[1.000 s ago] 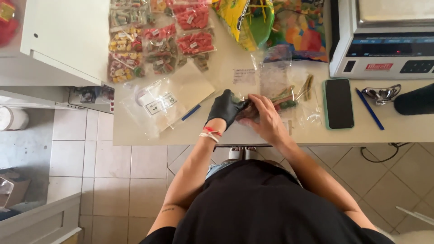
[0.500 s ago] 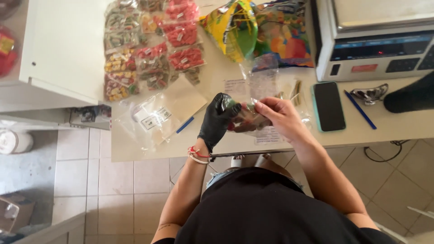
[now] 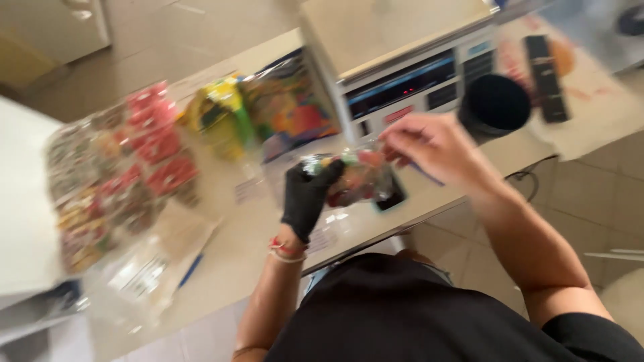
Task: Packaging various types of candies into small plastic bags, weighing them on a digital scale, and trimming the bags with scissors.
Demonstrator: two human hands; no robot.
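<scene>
Smearing badly with motion blur across the whole head view. Hiding contents of clear bag point(image 3: 355, 177): only red, green, orange blobs, too blurred to identify. Covering bag's left end with gloved left hand point(image 3: 307, 198); grip there unreadable. Blurring right hand point(image 3: 429, 144) fingertips at bag top. Cutting off packet pile point(image 3: 114, 177) near left edge, scale point(image 3: 409, 74) at top. Blurring pen point(image 3: 191, 269) on surface point(image 3: 248, 248).

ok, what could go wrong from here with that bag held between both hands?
The clear bag of colourful pieces is held in the air by the gloved left hand and bare right hand; if its top is open, which the blur hides, pieces could spill. The right hand is also close to the black cup and might knock it.
</scene>
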